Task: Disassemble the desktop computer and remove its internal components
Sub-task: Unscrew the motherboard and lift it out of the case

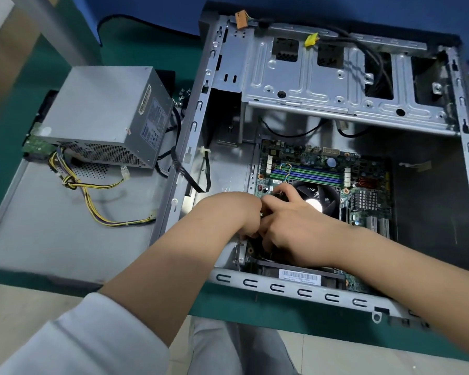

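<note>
Grey sheet-metal desktop computer case [320, 85], side panel off, flat on a green table mat [125, 44] with the open side up. Inside, a green motherboard [363, 171] low against the near wall, a black round CPU cooler fan [325, 196] at its middle. Left hand [236, 212] and right hand [293, 226] both down at the fan's left edge, fingers curled and bunched together; whether pinching a connector or a clip, impossible to tell, the fingertips hidden.

Likely handling: case stiff and fairly heavy, stamped edges probably sharp, best held by the folded rims; board thin, rigid and fragile, best taken by its edges, never by the plastic slots or finned heatsink.

Left of the case, a boxy grey perforated-steel power supply [106, 112] already out, resting on the flat grey side panel [38, 212], yellow-and-black wire bundle [98, 209] trailing loose.
</note>
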Demonstrator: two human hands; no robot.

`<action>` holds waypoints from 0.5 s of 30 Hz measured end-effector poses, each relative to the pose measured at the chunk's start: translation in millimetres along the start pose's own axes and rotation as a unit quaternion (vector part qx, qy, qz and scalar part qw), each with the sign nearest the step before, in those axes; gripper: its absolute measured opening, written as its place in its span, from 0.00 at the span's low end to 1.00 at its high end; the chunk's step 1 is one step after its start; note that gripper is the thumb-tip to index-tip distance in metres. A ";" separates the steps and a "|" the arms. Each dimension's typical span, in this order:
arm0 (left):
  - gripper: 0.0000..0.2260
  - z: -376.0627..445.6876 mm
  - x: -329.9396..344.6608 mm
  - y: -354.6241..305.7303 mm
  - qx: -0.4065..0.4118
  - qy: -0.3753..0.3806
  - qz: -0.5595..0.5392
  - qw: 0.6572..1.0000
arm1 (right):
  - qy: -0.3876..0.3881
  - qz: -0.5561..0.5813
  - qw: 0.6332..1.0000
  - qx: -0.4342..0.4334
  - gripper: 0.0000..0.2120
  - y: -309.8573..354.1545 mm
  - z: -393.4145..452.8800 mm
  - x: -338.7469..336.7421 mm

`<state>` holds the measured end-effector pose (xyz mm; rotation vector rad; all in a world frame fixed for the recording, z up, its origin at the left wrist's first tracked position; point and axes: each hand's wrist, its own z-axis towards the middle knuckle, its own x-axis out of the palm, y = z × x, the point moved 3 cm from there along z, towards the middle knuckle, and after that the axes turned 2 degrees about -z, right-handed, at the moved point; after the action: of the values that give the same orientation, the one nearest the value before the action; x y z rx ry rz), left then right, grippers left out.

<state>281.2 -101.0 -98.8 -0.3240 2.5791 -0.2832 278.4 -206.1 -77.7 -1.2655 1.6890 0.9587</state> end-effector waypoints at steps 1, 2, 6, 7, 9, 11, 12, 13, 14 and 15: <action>0.12 0.1 0.0 -0.4 0.000 -0.003 0.003 1.000 | 0.000 0.004 1.000 0.002 0.11 -0.1 -0.1 0.5; 0.12 0.3 0.1 -0.7 0.000 -0.005 0.005 1.000 | 0.002 0.007 1.000 0.002 0.11 -0.4 -0.1 0.7; 0.08 0.6 1.1 1.2 0.000 -0.004 0.005 1.000 | -0.001 0.005 1.000 -0.016 0.10 -0.8 -0.3 0.1; 0.08 0.5 0.6 1.1 0.000 -0.002 0.004 1.000 | -0.005 0.008 1.000 -0.014 0.11 -0.6 0.1 -0.3; 0.10 -0.6 -0.2 0.6 -0.001 0.001 0.000 1.000 | -0.011 0.012 1.000 -0.001 0.14 -0.4 1.3 -1.6; 0.12 -1.4 -0.4 -0.6 -0.001 0.002 0.000 1.000 | -0.005 0.011 1.000 0.010 0.16 -0.7 1.0 -1.3; 0.13 -1.5 -0.4 -0.8 -0.002 0.002 0.002 1.000 | 0.000 0.006 1.000 0.010 0.15 -1.0 0.8 -0.5; 0.13 -1.2 0.0 -0.8 -0.002 0.002 0.003 1.000 | 0.005 0.000 1.000 0.007 0.14 -1.3 0.4 0.6; 0.12 -1.1 0.7 -0.8 -0.003 0.003 0.004 1.000 | 0.010 -0.005 1.000 0.000 0.13 -1.6 -0.1 1.4; 0.12 -0.8 0.5 -1.0 -0.002 0.004 0.003 1.000 | 0.013 -0.008 1.000 -0.007 0.12 -2.2 -0.4 1.8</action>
<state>280.6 -102.0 -98.2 -0.3170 2.5876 -0.2784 280.2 -207.6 -79.4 -1.3048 1.6923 0.9506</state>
